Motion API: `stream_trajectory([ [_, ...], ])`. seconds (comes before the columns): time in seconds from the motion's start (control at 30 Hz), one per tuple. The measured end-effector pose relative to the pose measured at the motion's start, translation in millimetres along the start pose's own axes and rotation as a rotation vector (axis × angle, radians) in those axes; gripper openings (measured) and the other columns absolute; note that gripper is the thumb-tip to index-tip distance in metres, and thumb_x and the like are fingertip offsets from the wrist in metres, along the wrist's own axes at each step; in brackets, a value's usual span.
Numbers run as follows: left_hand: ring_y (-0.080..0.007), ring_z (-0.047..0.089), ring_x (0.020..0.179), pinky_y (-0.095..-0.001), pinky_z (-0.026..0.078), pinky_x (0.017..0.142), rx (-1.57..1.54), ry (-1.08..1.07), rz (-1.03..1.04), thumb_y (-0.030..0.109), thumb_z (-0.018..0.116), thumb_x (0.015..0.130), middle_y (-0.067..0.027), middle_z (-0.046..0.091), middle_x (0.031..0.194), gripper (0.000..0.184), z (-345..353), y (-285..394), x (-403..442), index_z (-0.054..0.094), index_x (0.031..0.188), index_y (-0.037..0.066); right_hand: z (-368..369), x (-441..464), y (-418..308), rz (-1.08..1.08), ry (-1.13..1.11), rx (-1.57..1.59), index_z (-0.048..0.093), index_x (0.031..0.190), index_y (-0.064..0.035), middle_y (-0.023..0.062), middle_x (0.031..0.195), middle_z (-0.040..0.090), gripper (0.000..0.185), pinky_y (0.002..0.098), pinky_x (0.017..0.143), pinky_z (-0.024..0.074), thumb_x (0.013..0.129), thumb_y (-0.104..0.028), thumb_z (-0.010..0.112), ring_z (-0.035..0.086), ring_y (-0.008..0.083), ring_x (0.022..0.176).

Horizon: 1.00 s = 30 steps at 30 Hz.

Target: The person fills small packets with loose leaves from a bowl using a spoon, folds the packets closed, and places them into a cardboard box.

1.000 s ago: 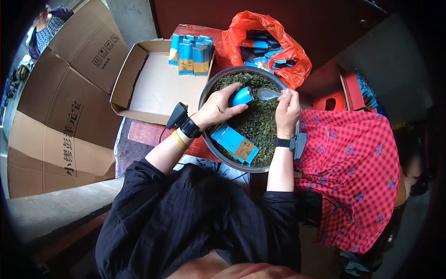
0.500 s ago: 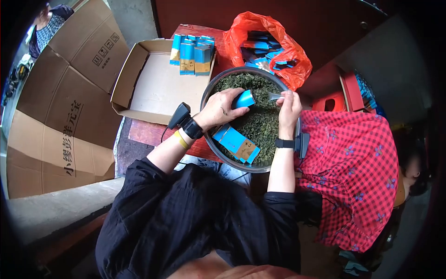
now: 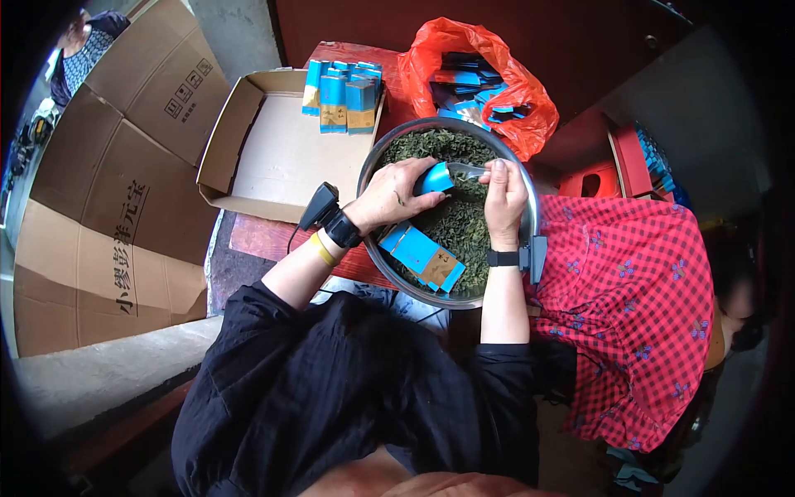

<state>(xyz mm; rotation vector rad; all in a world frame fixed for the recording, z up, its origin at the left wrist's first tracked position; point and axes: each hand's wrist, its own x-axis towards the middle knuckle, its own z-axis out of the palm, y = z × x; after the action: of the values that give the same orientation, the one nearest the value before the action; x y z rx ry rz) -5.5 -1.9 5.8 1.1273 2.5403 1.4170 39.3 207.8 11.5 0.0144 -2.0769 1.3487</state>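
Note:
A round metal basin [image 3: 532,217] holds dark green dried tea leaves [image 3: 464,222]. Over it, my left hand [image 3: 399,192] is closed around a blue tea packet [image 3: 434,178], whose open end faces right. My right hand [image 3: 505,192] pinches the handle of a spoon [image 3: 469,169] that looks clear or metallic. The spoon's front end reaches the packet's mouth; whether it holds leaves I cannot tell. Several blue and gold packets [image 3: 422,256] lie flat on the leaves at the basin's near side, below my left hand.
Left of the basin stands an open cardboard tray [image 3: 277,157] with several upright packets [image 3: 335,98]. Behind the basin is a red plastic bag [image 3: 527,124] of blue packets. A large carton [image 3: 108,199] rises at far left. Red checked cloth [image 3: 621,306] lies at right. A person [image 3: 87,54] is at upper left.
My right hand has shifted slightly left, bringing the spoon from over the leaves to the mouth of the packet. My left hand stays in place with the packet.

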Motion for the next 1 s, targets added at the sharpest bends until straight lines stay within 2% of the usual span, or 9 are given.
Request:
stream_trajectory([
  [0.07, -0.0357, 0.063, 0.107, -0.0396, 0.05, 0.091, 0.003, 0.011, 0.008, 0.031, 0.075, 0.081, -0.0229, 0.063, 0.116, 0.058, 0.7, -0.7, -0.2, 0.056, 0.125, -0.002, 1.8, 0.0, -2.4, 0.002, 0.056, -0.005, 0.061, 0.091, -0.0001, 0.002, 0.074, 0.062, 0.031, 0.0244, 0.063, 0.046, 0.103, -0.026, 0.049, 0.059, 0.0083, 0.067],
  [0.2, -0.0358, 0.063, 0.106, -0.0398, 0.05, 0.091, -0.014, 0.046, 0.022, 0.031, 0.074, 0.081, -0.0234, 0.064, 0.114, 0.057, 2.6, -2.2, -1.4, 0.056, 0.124, -0.002, -16.2, 9.0, 6.6, 0.043, 0.15, -0.245, 0.063, 0.088, -0.0017, 0.0032, 0.071, 0.062, 0.029, 0.0249, 0.063, 0.0454, 0.1, -0.026, 0.053, 0.057, 0.0091, 0.065],
  [0.27, -0.036, 0.063, 0.106, -0.0399, 0.05, 0.09, -0.026, 0.043, 0.023, 0.031, 0.074, 0.081, -0.0236, 0.064, 0.113, 0.057, 1.5, -2.1, -1.8, 0.056, 0.124, -0.003, -22.8, 11.1, 9.3, -0.101, 0.035, -0.406, 0.066, 0.088, -0.0045, 0.0073, 0.084, 0.065, 0.012, 0.0328, 0.076, 0.0482, 0.089, -0.014, 0.06, 0.062, 0.0196, 0.081],
  [0.33, -0.0373, 0.062, 0.102, -0.0427, 0.049, 0.089, -0.077, 0.068, 0.062, 0.033, 0.07, 0.082, -0.0216, 0.065, 0.108, 0.051, 1.6, -1.2, -1.0, 0.058, 0.12, 0.002, -18.0, 11.9, -0.4, -0.231, -0.057, -0.486, 0.067, 0.09, -0.0067, 0.0113, 0.107, 0.064, 0.012, 0.0394, 0.094, 0.0444, 0.078, -0.006, 0.064, 0.058, 0.0296, 0.105],
  [0.5, -0.0386, 0.064, 0.098, -0.0438, 0.051, 0.086, -0.118, 0.075, 0.088, 0.033, 0.066, 0.083, -0.023, 0.066, 0.106, 0.049, 3.9, -5.1, -0.3, 0.059, 0.12, 0.001, 0.1, 0.5, -17.5, -0.22, -0.451, -0.254, 0.069, 0.097, -0.0084, 0.0151, 0.136, 0.052, 0.021, 0.044, 0.11, 0.0337, 0.077, -0.01, 0.071, 0.045, 0.0333, 0.131],
  [0.63, -0.041, 0.065, 0.093, -0.0457, 0.052, 0.082, -0.122, 0.063, 0.122, 0.032, 0.063, 0.084, -0.0252, 0.066, 0.1, 0.049, 1.0, -1.6, 1.2, 0.059, 0.12, -0.001, -6.0, 5.1, -11.8, -0.14, -0.495, -0.186, 0.069, 0.098, -0.0082, 0.0154, 0.138, 0.051, 0.021, 0.044, 0.111, 0.0321, 0.081, -0.019, 0.074, 0.043, 0.0331, 0.133],
  [0.87, -0.0407, 0.065, 0.092, -0.0434, 0.052, 0.082, -0.199, -0.038, 0.078, 0.03, 0.061, 0.084, -0.0259, 0.066, 0.097, 0.051, -8.2, 11.9, 10.5, 0.056, 0.124, -0.002, -6.6, 3.2, -17.4, -0.193, -0.517, -0.142, 0.067, 0.096, -0.0055, 0.0149, 0.139, 0.051, 0.015, 0.0428, 0.11, 0.0333, 0.084, -0.014, 0.072, 0.044, 0.0321, 0.133],
  [0.97, -0.0314, 0.066, 0.103, -0.0384, 0.05, 0.089, -0.388, -0.053, 0.019, 0.027, 0.06, 0.087, -0.0241, 0.066, 0.11, 0.054, -9.1, 20.1, 16.7, 0.052, 0.131, -0.004, -4.9, 2.7, -29.4, -0.17, -0.496, -0.106, 0.066, 0.097, -0.0048, 0.0152, 0.138, 0.052, 0.015, 0.0418, 0.11, 0.0334, 0.085, -0.012, 0.071, 0.045, 0.0317, 0.133],
  [1.0, -0.0179, 0.059, 0.109, -0.0341, 0.047, 0.095, -0.448, -0.049, 0.101, 0.024, 0.058, 0.093, -0.0159, 0.063, 0.121, 0.053, -5.1, 20.8, 24.1, 0.047, 0.136, -0.006, -4.6, 2.9, -29.3, -0.182, -0.476, -0.077, 0.066, 0.096, -0.0049, 0.0167, 0.136, 0.053, 0.015, 0.0425, 0.109, 0.0351, 0.083, -0.011, 0.072, 0.046, 0.0335, 0.131],
])
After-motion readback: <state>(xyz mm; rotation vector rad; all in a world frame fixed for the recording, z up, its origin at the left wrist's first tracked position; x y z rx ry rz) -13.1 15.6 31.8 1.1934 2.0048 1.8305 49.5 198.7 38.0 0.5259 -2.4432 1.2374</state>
